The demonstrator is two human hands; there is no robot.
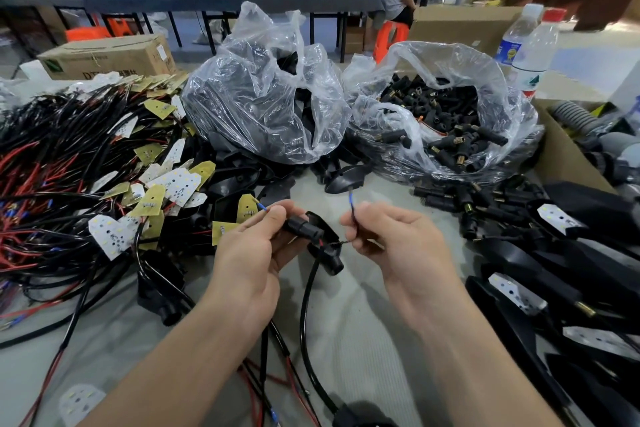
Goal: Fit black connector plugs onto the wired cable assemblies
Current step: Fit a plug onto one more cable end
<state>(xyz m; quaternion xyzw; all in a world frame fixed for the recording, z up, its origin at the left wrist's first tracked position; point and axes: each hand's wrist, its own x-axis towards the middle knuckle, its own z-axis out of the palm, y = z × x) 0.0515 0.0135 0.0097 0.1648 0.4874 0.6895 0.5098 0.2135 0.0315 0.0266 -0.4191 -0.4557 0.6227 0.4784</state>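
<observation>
Left hand (252, 250) sits just below centre, fingers curled round a black plug (300, 227), thumb on top. Right hand (398, 239) is at its 3 o'clock, thumb and forefinger pinching a thin black wire (352, 210) whose blue tip points to 12. The wire's lower end reaches a black housing (329, 253) between the two hands, touching the plug. A thick black cable (306, 291) drops from the housing toward 6 across the desk (363, 315).

Plug stock: open clear bag (415, 55) at 1 o'clock, with loose plugs (446, 198) spilled on the desk at 3. Second clear bag (259, 97) at 12, dark parts inside, can't tell which. Tangle of red and black wires with LED boards (69, 163) at 9 to 10. Stacked housings with boards (554, 263) at 4. Two water bottles (530, 45) at 2.
</observation>
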